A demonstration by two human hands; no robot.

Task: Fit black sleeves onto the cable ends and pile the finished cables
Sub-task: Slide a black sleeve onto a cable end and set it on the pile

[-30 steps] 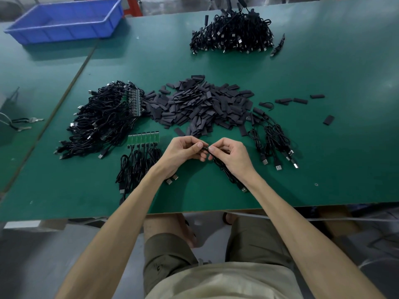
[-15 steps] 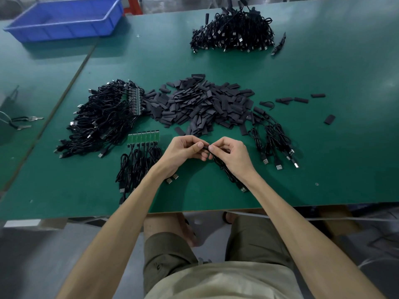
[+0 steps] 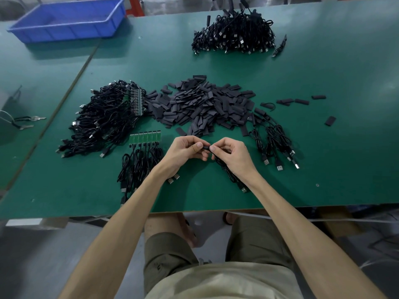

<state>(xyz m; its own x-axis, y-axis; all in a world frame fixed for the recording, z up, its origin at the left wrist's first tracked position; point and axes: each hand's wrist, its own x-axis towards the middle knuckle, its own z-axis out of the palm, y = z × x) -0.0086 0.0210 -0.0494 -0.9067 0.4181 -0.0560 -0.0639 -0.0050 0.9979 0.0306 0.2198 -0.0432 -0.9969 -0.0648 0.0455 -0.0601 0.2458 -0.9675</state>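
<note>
Left hand, right hand pinch sleeve.

Cable end mostly hidden within left hand and right hand.

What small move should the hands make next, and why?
Probably push the black sleeve fully onto the cable. The left hand pinches it, the right hand grips the cable, and that cable trails onto the table, not yet piled.

Fingers pinch sleeve (cable trailing).
</note>
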